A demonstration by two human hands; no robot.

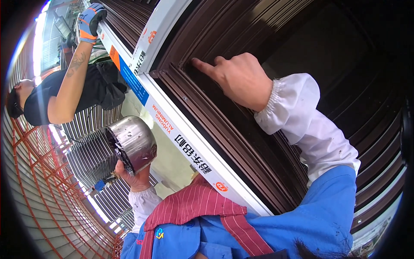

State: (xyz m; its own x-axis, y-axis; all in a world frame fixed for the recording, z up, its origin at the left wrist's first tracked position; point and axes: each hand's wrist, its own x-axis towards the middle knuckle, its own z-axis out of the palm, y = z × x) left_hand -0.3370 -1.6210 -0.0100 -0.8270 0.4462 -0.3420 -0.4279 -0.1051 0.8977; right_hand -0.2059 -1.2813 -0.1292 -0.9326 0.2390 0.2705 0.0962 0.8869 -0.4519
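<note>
My left hand (139, 178) is closed on the rim of a shiny metal bowl (137, 140), with the thumb at its opening. Small dark pieces, too small to name, show at the bowl's mouth. Over on the right, my right hand (243, 82) has its index finger stretched out, with the tip against a dark brown metal frame (189, 93) near an inner corner. Its other fingers are curled in, and nothing shows in them. White printed film covers the outer edge strip (159, 123) of this frame, between my two hands.
At the upper left a co-worker (69, 90) in dark clothes rests a gloved hand (90, 21) on the far part of the frame. Stacked ribbed lengths (88, 155) lie beyond the bowl. Dark grooved profiles (371, 172) run along the right side.
</note>
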